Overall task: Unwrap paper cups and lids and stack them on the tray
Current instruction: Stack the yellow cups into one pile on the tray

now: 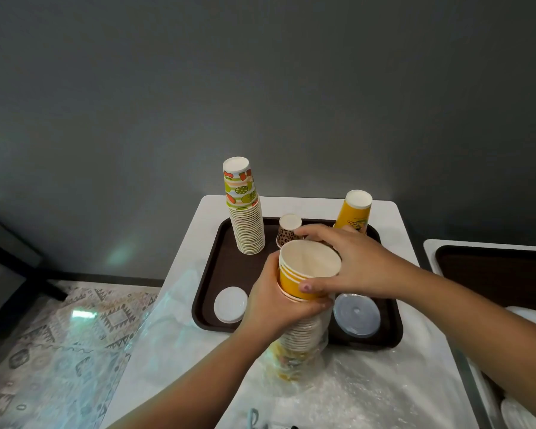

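Both hands hold 1 stack of yellow cups (304, 283), mouth up, over the near edge of the brown tray (239, 270). The left hand (276, 301) wraps around the stack from the left, fingers curled under the top few cups. The right hand (350, 264) grips those top cups from the right, thumb pressed on the yellow wall and fingers reaching over the far rim. Below the left hand the rest of the stack runs down into a clear wrapper (297, 363), bunched around its lower part on the table (424, 382).

On the tray, at the far left, stands a tall stack of fruit-print cups (245, 212), bottoms up. Near the middle of the far side is a small leopard-print cup (287, 232), also upside down, just behind the right hand's fingers. At the far right stands another yellow stack (355, 212), bottoms up, partly hidden by the right hand. A white lid (231, 304) lies flat at the near left of the tray, just beside the left hand. A clear lid (356, 314), perhaps several stacked, lies at the near right under the right wrist.

More clear plastic (155, 332) drapes over the table's left edge. A 2nd tray (495, 270) sits on a table to the right, well apart.
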Available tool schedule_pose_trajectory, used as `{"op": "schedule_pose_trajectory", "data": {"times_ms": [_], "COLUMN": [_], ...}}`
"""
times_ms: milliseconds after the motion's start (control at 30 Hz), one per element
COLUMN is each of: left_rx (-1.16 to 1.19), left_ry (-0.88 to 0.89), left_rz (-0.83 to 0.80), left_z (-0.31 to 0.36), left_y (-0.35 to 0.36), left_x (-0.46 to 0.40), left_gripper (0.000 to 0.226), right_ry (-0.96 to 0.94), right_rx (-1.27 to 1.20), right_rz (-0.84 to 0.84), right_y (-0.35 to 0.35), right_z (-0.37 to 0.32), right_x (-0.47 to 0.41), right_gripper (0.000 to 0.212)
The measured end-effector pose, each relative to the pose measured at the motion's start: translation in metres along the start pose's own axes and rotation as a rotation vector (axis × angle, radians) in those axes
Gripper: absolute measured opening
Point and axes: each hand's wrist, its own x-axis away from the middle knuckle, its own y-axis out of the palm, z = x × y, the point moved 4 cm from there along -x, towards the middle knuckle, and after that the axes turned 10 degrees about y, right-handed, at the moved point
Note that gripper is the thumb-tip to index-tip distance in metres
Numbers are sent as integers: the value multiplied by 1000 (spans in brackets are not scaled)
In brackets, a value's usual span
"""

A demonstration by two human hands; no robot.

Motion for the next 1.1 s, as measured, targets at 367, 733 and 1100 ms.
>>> {"op": "schedule_pose_trajectory", "data": {"times_ms": [367, 733, 1100], "left_rx": [39, 29, 7], "left_ry": [-9, -38, -66], "left_rz": [24, 54, 75], "left_z": [4, -9, -16], "left_y": [1, -3, -3], "left_x": [2, -4, -18], "left_gripper": [77, 81, 81], "right_ry": [-62, 30, 86], "right_rx": [-106, -396, -355], "right_rz": [47, -221, -128], "right_y": [-8, -64, -3], "right_z": [3, 56, 95], "right_x": [-8, -21, -53], "right_gripper": [61, 71, 73]}}
